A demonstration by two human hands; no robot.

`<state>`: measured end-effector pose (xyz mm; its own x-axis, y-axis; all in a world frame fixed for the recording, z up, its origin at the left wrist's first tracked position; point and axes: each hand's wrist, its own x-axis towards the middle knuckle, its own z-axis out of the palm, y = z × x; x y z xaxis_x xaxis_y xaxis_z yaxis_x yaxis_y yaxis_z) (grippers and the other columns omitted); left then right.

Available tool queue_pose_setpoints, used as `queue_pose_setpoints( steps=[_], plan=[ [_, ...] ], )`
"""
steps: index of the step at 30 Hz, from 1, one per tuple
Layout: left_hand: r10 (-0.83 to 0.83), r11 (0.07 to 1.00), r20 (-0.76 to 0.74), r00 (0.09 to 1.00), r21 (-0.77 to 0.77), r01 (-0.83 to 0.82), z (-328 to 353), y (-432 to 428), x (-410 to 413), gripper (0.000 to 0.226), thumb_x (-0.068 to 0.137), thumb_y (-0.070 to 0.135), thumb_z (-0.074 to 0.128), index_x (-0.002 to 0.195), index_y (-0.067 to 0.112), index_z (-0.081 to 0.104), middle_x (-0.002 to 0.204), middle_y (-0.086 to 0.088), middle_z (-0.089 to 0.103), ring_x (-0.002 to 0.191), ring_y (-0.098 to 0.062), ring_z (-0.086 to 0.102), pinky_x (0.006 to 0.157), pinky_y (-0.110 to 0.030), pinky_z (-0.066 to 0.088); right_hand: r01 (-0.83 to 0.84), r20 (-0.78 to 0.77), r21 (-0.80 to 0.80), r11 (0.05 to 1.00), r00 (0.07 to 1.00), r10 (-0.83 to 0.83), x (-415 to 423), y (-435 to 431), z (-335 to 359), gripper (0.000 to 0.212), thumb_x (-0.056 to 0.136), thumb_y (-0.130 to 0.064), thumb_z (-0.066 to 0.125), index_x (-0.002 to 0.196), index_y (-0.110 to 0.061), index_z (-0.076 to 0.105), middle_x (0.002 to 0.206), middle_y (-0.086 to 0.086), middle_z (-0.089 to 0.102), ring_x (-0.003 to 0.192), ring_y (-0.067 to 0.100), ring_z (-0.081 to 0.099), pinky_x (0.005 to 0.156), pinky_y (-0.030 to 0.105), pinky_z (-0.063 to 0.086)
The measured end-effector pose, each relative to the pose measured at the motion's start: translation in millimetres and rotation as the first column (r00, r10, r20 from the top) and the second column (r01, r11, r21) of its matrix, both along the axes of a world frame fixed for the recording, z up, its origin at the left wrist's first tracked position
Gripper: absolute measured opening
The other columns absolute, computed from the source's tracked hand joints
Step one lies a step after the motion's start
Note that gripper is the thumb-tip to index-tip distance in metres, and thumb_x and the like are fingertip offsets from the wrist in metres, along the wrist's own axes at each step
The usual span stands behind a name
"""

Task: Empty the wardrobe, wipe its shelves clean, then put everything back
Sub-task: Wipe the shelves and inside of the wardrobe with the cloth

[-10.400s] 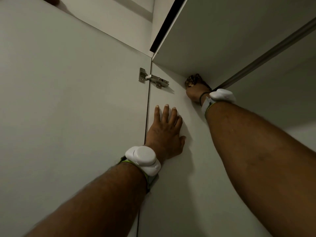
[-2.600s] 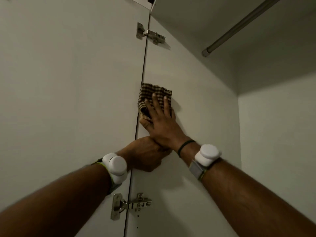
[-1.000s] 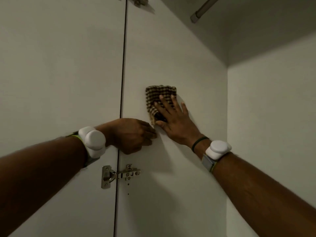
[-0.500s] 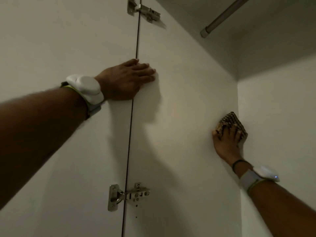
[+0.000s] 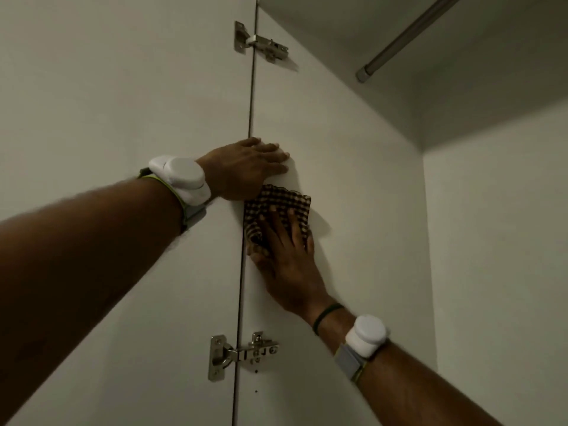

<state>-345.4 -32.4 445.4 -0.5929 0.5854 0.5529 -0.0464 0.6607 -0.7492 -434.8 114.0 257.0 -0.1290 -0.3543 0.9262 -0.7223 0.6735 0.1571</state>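
I look up inside a white wardrobe. My right hand presses a brown-and-cream checked cloth flat against the wardrobe's left side panel, fingers spread and straight over it. Just above, my left hand rests flat across the seam between the open door and the side panel, its heel overlapping the cloth's upper left corner. Part of the cloth is hidden under both hands.
Two metal hinges join door and panel: an upper hinge and a lower hinge. A grey hanging rail runs under the top board at the upper right. The back wall meets the side panel on the right.
My right hand has slid the cloth from the back corner leftward to the front edge of the side panel, under my left hand. The left hand keeps resting flat on the seam.
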Motion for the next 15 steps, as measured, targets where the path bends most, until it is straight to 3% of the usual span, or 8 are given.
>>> queue_pose_setpoints(
  steps=[3, 6, 11, 13, 15],
  plan=[
    [0.020, 0.999, -0.012, 1.000, -0.049, -0.020, -15, 11, -10, 0.060, 0.105, 0.042, 0.032, 0.160, 0.026, 0.016, 0.169, 0.001, 0.004, 0.156, -0.025, 0.000, 0.126, -0.046, 0.003, 0.053, -0.015, -0.027, 0.998, 0.998, -0.053, -36, 53, -14, 0.062, 0.105, -0.055, 0.025, 0.160, -0.029, 0.015, 0.169, -0.004, 0.005, 0.156, 0.022, -0.006, 0.123, 0.056, 0.010],
    [0.041, 0.993, -0.032, 0.999, -0.107, -0.044, -30, 21, -24, 0.062, 0.105, 0.050, 0.025, 0.161, 0.030, 0.010, 0.169, 0.001, -0.001, 0.155, -0.028, -0.005, 0.125, -0.052, -0.001, 0.184, 0.100, -0.155, 0.971, 0.980, -0.170, -80, 116, -32, 0.065, 0.104, -0.055, 0.022, 0.161, -0.029, 0.002, 0.169, 0.002, 0.003, 0.156, 0.026, -0.001, 0.121, 0.058, 0.016],
    [-0.046, 0.990, -0.167, 0.985, -0.140, 0.022, -43, 17, -49, 0.066, 0.100, 0.060, 0.002, 0.160, 0.036, 0.008, 0.169, 0.001, 0.002, 0.155, -0.033, -0.002, 0.122, -0.060, 0.000, 0.515, 0.463, -0.272, 0.813, 0.811, -0.358, -132, 219, -47, 0.085, 0.093, -0.071, 0.009, 0.160, -0.018, 0.020, 0.169, 0.005, 0.004, 0.154, 0.033, 0.002, 0.117, 0.064, 0.018],
    [-0.053, 0.989, -0.182, 0.982, -0.144, 0.027, -42, 14, -53, 0.068, 0.098, 0.062, -0.001, 0.160, 0.036, 0.007, 0.169, 0.001, 0.002, 0.155, -0.033, -0.001, 0.122, -0.060, 0.001, 0.587, 0.519, -0.249, 0.770, 0.752, -0.406, -138, 242, -47, 0.090, 0.091, -0.073, 0.003, 0.160, -0.018, 0.019, 0.169, 0.007, 0.006, 0.154, 0.035, 0.004, 0.118, 0.061, 0.020],
    [-0.071, 0.989, -0.172, 0.982, -0.143, 0.047, -41, 14, -54, 0.068, 0.097, 0.062, -0.002, 0.160, 0.037, 0.005, 0.169, 0.002, 0.000, 0.155, -0.033, -0.003, 0.123, -0.059, 0.001, 0.601, 0.560, -0.272, 0.751, 0.734, -0.385, -139, 239, -44, 0.079, 0.098, -0.065, 0.012, 0.160, -0.018, 0.015, 0.169, 0.007, 0.003, 0.154, 0.033, 0.000, 0.120, 0.059, 0.015]
  ],
)
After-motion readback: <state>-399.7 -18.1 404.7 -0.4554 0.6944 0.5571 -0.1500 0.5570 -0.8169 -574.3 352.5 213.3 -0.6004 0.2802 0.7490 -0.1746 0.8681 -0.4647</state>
